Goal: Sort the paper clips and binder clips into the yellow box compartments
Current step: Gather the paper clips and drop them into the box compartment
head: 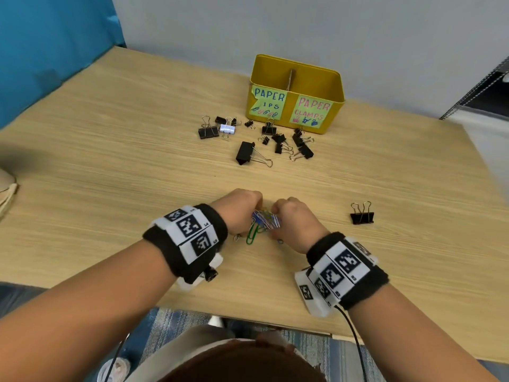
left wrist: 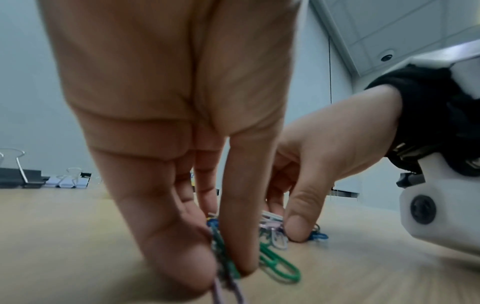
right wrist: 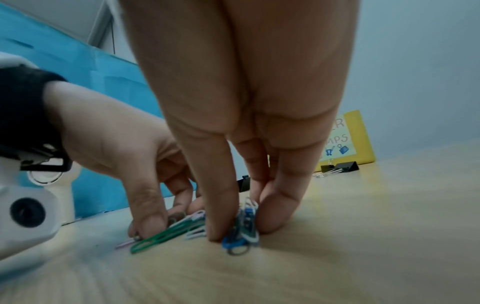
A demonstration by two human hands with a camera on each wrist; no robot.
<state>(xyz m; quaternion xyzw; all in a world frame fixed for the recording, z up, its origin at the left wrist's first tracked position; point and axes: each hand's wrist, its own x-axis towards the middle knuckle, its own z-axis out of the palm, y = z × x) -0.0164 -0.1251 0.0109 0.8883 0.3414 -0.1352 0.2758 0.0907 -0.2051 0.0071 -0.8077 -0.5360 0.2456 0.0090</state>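
Heap of coloured wire paper clips (head: 265,221) pinched between left hand (head: 239,208) and right hand (head: 292,216); yellow metal divided box (head: 294,95) far ahead, slightly right of grip; clips compartment left.

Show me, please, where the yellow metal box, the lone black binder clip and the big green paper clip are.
yellow metal box (head: 334,86), head view, right side of its rim.
lone black binder clip (head: 362,217), head view, black body.
big green paper clip (left wrist: 281,269), left wrist view, wire loop.

Wood-grain table, metal and paper

Matt table (head: 110,175); glossy yellow box (head: 296,75) with paper labels (head: 312,111); coated wire clips (head: 265,220); fuzzy cloth wristbands (head: 366,292).
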